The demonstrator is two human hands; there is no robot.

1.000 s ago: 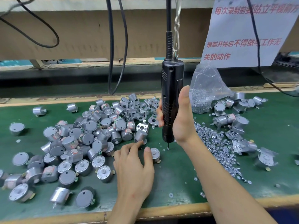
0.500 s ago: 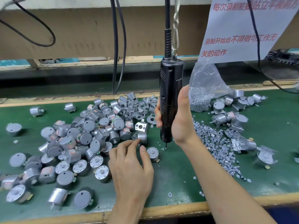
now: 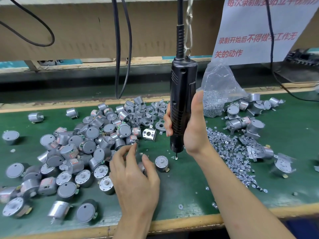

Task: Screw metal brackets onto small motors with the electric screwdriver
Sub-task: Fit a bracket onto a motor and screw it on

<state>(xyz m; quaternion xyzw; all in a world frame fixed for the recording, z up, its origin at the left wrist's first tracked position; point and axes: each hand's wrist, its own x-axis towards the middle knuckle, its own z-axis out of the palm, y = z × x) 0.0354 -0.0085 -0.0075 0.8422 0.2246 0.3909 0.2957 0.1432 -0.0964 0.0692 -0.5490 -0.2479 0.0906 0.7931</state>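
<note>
My right hand (image 3: 195,131) grips the black electric screwdriver (image 3: 182,94), which hangs upright from a cord and chain. Its bit (image 3: 176,156) points down at a screw on the green mat (image 3: 181,185). Just left of the bit stands a single motor (image 3: 161,163), shaft up. My left hand (image 3: 136,178) has its fingers and thumb curled round a small blurred silver motor (image 3: 141,167) at the edge of the motor pile (image 3: 86,144). A loose metal bracket (image 3: 149,134) lies beyond my left fingertips, with more brackets (image 3: 151,109) behind it.
Loose screws (image 3: 233,157) spread to the right of my right wrist, below a plastic bag of screws (image 3: 217,94). Motors with brackets on them (image 3: 241,125) lie at the far right. Black cables (image 3: 122,49) and a paper sign (image 3: 259,28) hang at the back. A wooden edge (image 3: 189,223) runs along the front.
My left hand's fingers have closed round a motor at the pile's edge and drawn it back toward me. The screwdriver stays upright in my right hand, almost where it was.
</note>
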